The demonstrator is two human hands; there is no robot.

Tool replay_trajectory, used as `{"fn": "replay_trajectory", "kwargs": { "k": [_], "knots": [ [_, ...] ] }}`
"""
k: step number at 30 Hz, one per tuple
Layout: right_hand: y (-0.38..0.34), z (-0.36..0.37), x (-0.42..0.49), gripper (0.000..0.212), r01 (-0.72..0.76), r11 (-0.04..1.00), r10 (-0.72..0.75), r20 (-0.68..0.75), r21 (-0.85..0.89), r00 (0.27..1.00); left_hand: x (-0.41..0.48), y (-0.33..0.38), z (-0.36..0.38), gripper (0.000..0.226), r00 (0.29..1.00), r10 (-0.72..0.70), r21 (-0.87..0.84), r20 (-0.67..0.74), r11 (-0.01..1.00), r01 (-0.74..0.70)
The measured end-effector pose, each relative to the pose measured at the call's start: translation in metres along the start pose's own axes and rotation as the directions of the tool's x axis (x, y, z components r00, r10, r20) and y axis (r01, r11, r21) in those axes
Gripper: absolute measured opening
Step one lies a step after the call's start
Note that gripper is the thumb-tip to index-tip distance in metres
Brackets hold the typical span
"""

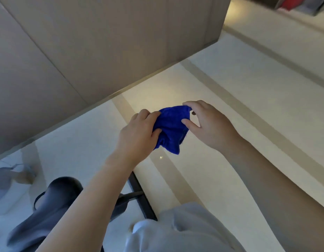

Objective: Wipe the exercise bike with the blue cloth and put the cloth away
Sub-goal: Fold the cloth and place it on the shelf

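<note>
Bike parts sit low on the left of the picture: a dark padded seat (54,202) and a black bar (141,195) lying on the floor (221,170). Both are below the blue cloth (171,128) and well apart from it.

Up from the seat comes the left hand (139,131). It is closed on the left edge of the cloth, with the thumb and fingers pinching the fabric. The cloth is bunched up and hangs in the air between the two hands, above the shiny pale floor. It is not touching the bike.

On the right side of the cloth is the right hand (208,122). Its fingertips pinch the top right corner, and the other fingers are spread loosely.

I think the person is getting the cloth ready, maybe folding or shaking it out. I cannot tell if the wiping is done or has not begun. If the bike has yet to be wiped, the hands need to go down and left to the seat. If it is clean, the cloth needs a place to go, and no such place shows here.
</note>
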State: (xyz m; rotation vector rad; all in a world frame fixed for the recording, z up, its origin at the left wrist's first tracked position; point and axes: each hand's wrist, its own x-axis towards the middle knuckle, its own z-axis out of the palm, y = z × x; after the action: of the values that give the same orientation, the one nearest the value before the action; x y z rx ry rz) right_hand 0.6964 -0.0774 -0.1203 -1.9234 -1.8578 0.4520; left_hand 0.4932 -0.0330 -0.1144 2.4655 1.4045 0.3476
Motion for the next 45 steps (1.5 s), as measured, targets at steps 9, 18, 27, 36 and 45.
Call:
{"fn": "replay_trajectory", "kwargs": {
  "k": [9,18,27,36,45],
  "knots": [
    [0.143,-0.132,-0.085,0.04,-0.369,0.929,0.35,-0.261,-0.028,0.9,0.099,0.189,0.04,0.037,0.925,0.378,-0.034,0.049,0.926,-0.376],
    [0.233,-0.217,-0.182,0.039,-0.667,0.743,0.6,-0.494,0.053,0.629,0.162,0.353,0.08,0.035,0.731,0.676,-0.144,0.097,0.736,-0.662],
    [0.341,-0.27,-0.2,0.039,-0.81,0.586,0.666,-0.581,0.021,0.467,0.238,0.487,0.147,0.031,0.6,0.788,-0.202,0.137,0.615,-0.762],
    [0.484,-0.36,-0.157,0.039,-0.882,0.469,0.727,-0.587,0.046,0.356,0.36,0.625,0.211,0.033,0.527,0.835,-0.272,0.162,0.551,-0.789],
    [0.598,-0.429,-0.19,0.043,-0.877,0.454,0.732,-0.627,0.16,0.265,0.399,0.78,0.265,0.032,0.385,0.902,-0.337,0.193,0.43,-0.837]
  ]
}}
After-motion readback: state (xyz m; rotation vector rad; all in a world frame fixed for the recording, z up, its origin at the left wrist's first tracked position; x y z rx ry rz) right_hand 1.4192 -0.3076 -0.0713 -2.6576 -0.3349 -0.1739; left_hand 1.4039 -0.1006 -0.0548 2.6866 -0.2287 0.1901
